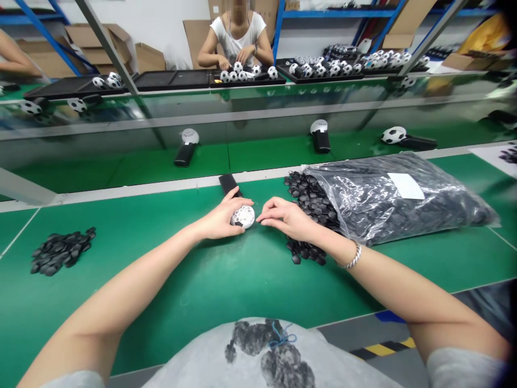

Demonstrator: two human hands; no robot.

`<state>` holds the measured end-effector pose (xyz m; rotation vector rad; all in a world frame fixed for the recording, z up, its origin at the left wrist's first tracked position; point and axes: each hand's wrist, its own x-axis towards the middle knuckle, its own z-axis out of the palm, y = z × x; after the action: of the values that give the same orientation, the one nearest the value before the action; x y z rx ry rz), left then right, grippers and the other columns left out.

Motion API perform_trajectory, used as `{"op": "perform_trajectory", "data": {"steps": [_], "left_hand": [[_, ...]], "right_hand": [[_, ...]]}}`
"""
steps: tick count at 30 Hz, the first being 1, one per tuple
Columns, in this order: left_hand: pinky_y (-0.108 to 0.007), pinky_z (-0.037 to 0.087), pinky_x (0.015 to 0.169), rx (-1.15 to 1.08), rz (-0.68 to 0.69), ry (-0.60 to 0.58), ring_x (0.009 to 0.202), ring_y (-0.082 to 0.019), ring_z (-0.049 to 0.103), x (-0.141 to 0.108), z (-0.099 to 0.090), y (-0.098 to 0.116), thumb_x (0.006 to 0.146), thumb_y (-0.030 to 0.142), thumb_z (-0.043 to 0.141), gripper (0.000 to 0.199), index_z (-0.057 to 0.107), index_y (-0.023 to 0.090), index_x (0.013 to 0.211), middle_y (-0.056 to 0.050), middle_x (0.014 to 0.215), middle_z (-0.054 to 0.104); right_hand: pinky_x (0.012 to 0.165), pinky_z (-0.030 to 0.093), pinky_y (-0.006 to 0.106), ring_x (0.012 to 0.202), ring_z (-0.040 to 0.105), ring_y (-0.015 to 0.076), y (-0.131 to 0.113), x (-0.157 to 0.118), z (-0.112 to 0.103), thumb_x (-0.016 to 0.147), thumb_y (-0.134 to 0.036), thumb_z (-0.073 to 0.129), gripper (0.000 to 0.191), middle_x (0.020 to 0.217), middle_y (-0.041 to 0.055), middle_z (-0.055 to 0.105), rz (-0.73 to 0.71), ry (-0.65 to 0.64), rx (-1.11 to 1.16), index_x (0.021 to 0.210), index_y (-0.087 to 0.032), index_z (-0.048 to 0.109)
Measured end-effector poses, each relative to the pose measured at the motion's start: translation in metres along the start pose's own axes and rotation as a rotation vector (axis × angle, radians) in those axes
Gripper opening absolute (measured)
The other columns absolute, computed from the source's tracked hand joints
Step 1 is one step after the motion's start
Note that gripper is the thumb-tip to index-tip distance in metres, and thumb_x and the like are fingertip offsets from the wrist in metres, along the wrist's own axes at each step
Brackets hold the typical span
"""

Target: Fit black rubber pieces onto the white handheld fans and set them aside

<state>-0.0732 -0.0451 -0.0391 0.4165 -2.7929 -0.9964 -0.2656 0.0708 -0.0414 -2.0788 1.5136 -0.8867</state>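
Note:
My left hand (221, 218) is wrapped round a white ball (243, 216) with a few black patches, just above the green tabletop (210, 285). A black handle (229, 185) sticks out behind the fingers. To the right of the ball, my right hand (285, 216) has its thumb and fingertips pinched together; whatever is between them is too small to make out. Beside that hand, small black pieces (315, 202) spill from the mouth of a clear plastic bag (388, 199) that is full of them.
Another pile of black pieces (62, 251) lies at the left. Beyond the table edge, a green conveyor (250, 156) carries ball-and-handle items (321, 137). Across it, a person (238, 37) works at black trays (173, 80) of football-patterned balls.

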Motion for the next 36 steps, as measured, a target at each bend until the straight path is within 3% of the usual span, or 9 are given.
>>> {"op": "perform_trajectory", "data": {"steps": [7,14,22,31,36], "left_hand": [[-0.049,0.018,0.106,-0.001,-0.026,0.031,0.133,-0.028,0.006,0.000,0.001,0.006,0.061,0.014,0.060,0.058,0.044,0.016,0.118,-0.009,0.128,0.045],[-0.050,0.015,0.107,-0.011,-0.069,0.138,0.131,-0.030,0.016,0.006,0.010,0.012,0.065,0.034,0.066,0.048,0.050,0.016,0.106,-0.008,0.110,0.056],[-0.044,0.007,0.111,0.026,-0.036,0.212,0.116,-0.024,0.042,0.012,0.018,0.015,0.068,0.027,0.059,0.030,0.050,0.017,0.095,-0.003,0.095,0.060],[-0.048,0.012,0.109,0.003,-0.073,0.236,0.127,-0.028,0.026,0.012,0.024,0.015,0.064,0.026,0.060,0.028,0.049,0.019,0.089,-0.004,0.097,0.060],[-0.048,0.016,0.107,0.025,-0.083,0.230,0.126,-0.028,0.028,0.015,0.020,0.012,0.063,0.022,0.057,0.027,0.050,0.019,0.089,-0.004,0.092,0.059]], "right_hand": [[0.069,0.045,0.023,0.071,0.057,0.0105,-0.003,0.007,0.010,0.078,-0.022,0.056,0.012,0.081,0.0017,0.064,0.123,0.019,0.155,0.086,-0.016,0.062],[0.077,0.043,0.026,0.080,0.055,0.0121,0.005,0.015,0.014,0.075,-0.022,0.060,0.006,0.080,0.0029,0.059,-0.044,0.075,0.132,0.074,-0.015,0.061],[0.074,0.043,0.026,0.076,0.052,0.0115,0.012,0.025,0.012,0.072,-0.027,0.065,0.014,0.077,0.0017,0.056,-0.059,0.035,0.168,0.071,-0.014,0.058],[0.070,0.043,0.024,0.075,0.051,0.0110,0.019,0.029,0.014,0.072,-0.031,0.065,0.018,0.078,0.0017,0.053,-0.071,-0.012,0.247,0.076,-0.015,0.058],[0.061,0.042,0.021,0.064,0.048,0.0085,0.019,0.029,0.016,0.071,-0.033,0.064,0.023,0.072,-0.0008,0.052,0.058,-0.014,0.244,0.074,-0.014,0.053]]}}
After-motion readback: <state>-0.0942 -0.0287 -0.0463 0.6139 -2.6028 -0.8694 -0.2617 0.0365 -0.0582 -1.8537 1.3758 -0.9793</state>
